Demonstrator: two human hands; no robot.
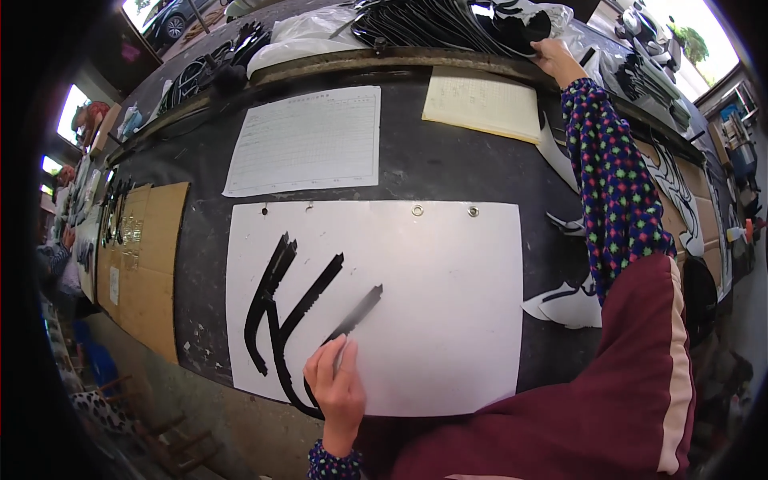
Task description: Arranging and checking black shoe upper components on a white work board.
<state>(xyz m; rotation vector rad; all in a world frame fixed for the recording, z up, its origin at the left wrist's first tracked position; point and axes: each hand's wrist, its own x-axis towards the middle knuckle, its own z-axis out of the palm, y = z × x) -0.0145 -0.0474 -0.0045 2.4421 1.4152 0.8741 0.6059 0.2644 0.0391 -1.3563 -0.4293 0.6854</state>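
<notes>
My left hand (336, 392) is closed on a black curved strip (364, 308) at the near edge of a white sheet (448, 320). That strip's upper end is smeared by motion. Left of it, more black strips (312, 296) with notched ends lie on the sheet, some overlapping. My right hand (556, 60) reaches far out to the back right, its fingers pinched at the end of a stack of black curved pieces (436, 28). How many pieces it grips is hidden.
Behind the white sheet lie a printed form (308, 144) and a yellowish paper pad (480, 104). A raised ledge (320, 68) crosses the back. White curved cut-outs (568, 308) sit at the right under my arm. Flattened cardboard (148, 272) stands at the left.
</notes>
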